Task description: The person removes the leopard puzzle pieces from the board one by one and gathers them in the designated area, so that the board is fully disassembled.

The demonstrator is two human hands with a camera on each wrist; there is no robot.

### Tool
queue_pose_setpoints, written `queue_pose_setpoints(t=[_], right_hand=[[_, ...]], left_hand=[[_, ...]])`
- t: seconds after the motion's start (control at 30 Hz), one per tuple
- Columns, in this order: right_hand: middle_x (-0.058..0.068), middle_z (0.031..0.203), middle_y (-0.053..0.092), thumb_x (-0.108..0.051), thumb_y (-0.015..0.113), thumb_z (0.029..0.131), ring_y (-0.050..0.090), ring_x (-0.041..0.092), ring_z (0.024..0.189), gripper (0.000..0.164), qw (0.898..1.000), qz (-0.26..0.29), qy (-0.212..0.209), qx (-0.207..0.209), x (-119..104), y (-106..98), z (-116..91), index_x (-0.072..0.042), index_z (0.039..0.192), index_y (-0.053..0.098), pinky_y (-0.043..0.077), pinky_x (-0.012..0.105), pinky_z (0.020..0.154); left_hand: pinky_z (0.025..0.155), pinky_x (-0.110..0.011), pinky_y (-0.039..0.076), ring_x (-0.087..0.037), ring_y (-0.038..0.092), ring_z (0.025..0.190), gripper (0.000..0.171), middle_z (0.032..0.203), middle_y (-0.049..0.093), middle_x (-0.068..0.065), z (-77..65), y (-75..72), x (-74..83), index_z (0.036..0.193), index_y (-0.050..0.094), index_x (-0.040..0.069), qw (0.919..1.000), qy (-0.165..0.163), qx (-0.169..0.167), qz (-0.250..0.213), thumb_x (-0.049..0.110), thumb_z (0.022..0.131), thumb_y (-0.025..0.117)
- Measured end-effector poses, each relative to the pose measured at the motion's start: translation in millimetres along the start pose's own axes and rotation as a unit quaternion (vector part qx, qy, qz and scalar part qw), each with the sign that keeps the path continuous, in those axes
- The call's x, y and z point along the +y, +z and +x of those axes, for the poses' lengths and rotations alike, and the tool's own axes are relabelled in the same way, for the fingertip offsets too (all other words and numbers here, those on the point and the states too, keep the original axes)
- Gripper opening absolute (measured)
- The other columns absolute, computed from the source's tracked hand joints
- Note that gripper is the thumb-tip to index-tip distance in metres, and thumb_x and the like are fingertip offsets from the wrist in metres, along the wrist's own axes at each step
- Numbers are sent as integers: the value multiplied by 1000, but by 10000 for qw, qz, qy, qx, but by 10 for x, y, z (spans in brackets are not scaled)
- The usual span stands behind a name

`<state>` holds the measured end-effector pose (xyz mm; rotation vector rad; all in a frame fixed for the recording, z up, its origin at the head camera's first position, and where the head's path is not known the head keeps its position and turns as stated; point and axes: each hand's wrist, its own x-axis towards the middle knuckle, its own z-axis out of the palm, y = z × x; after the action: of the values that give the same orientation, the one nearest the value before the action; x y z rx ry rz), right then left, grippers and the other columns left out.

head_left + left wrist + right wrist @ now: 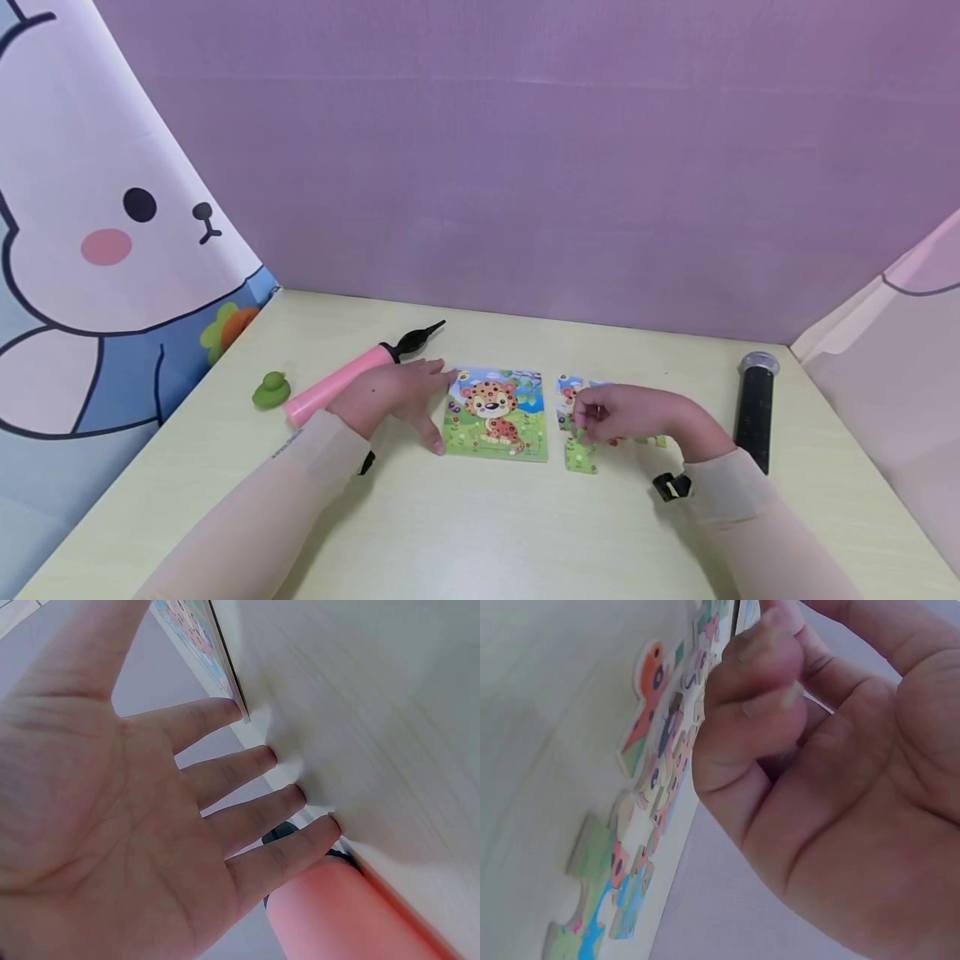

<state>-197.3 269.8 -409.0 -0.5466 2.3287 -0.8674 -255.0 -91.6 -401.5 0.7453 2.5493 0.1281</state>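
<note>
A square puzzle board (495, 415) with a spotted leopard cub picture lies flat on the table. My left hand (393, 396) is spread at its left side, thumb and index fingertip right at the edge. In the left wrist view the palm (112, 817) shows bare and the fingers are straight. To the board's right, my right hand (626, 414) has curled fingers and pinches a green puzzle piece (581, 457) at its upper end. Loose puzzle pieces (568, 386) lie around and beneath this hand, partly hidden. The right wrist view shows several pieces (649, 705) flat on the table beside the curled fingers (735, 742).
A pink hand pump (337, 385) with a black nozzle lies behind the left hand. Left of it sits a green toy duck (272, 391). A black cylinder with a silver top (755, 408) lies beyond the right forearm. A purple curtain (525, 167) hangs along the table's back edge.
</note>
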Motion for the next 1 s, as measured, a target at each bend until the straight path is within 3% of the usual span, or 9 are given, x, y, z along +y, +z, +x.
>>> queue_pose_setpoints(t=[0.47,0.67,0.8,1.0], right_hand=[[-3,77,48,-18,74,101,49,13,67,14,9991,-229,186,315,1,29,19,-10,109,67,44,24,60],[3,84,58,-18,65,106,53,15,68,8,9984,-335,166,429,-75,29,-21,-12,110,67,45,25,58],[11,96,68,-20,59,109,55,17,67,12,9972,-347,55,664,-137,30,-18,-12,111,67,49,27,56],[16,94,65,-25,62,109,54,15,68,13,9949,-182,-384,920,-299,47,71,-13,114,65,52,28,56]], left_hand=[[132,-71,25,-45,20,166,134,180,19,-19,8,-6,40,172,24,19,9999,-41,74,82,60,67,97],[131,-71,25,-46,19,166,135,180,18,-18,15,5,34,172,23,20,9999,-43,70,74,60,66,97],[128,-71,33,-47,28,163,134,177,25,-19,14,9,25,172,26,19,9998,62,159,86,59,66,98],[121,-67,46,-45,43,154,135,171,35,-18,12,12,23,170,30,17,9992,222,326,87,57,63,100]])
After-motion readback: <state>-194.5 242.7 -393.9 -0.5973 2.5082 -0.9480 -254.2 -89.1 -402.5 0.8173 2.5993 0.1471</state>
